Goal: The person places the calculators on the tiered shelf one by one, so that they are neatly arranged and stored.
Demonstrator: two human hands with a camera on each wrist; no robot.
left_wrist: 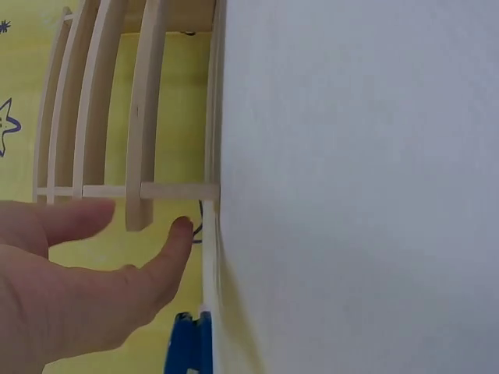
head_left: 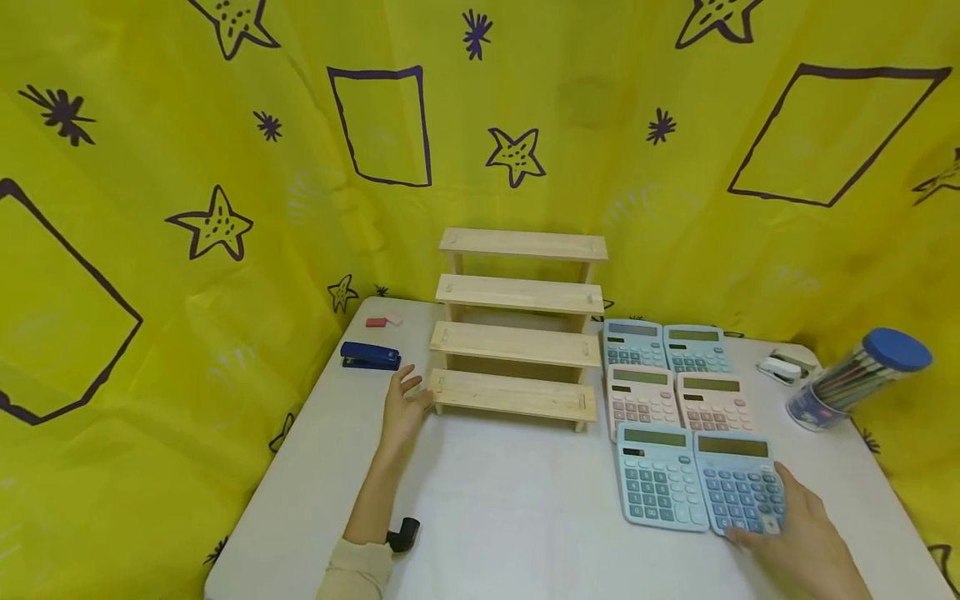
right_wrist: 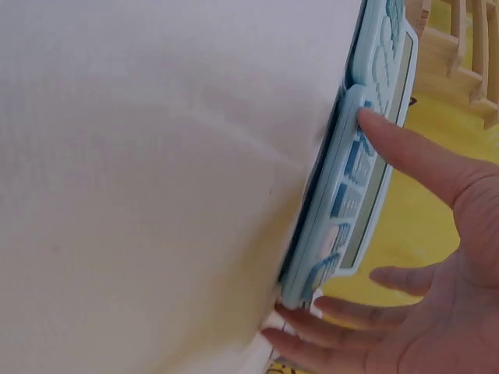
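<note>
My right hand [head_left: 806, 533] is at the near right corner of a blue calculator [head_left: 738, 487], thumb at its front edge and fingers spread along its right side. In the right wrist view the thumb tip overlaps the calculator's [right_wrist: 335, 202] keys, and the fingers look nearly straight. A teal calculator [head_left: 660, 479] lies against its left side. My left hand [head_left: 405, 408], fingers relaxed and holding nothing, hovers beside the left end of the lowest step of a four-step wooden display stand [head_left: 513, 393]. A blue stapler [head_left: 370, 356] lies just beyond that hand.
Behind the front pair lie two pink calculators [head_left: 642, 396] and two more bluish ones [head_left: 697, 346]. A blue-lidded tub of pencils [head_left: 847, 387] and a small white stapler-like item [head_left: 780, 368] stand right. Small red and pink blocks [head_left: 377, 322] lie back left. Yellow curtain [head_left: 585, 158] surrounds the white table [head_left: 487, 508].
</note>
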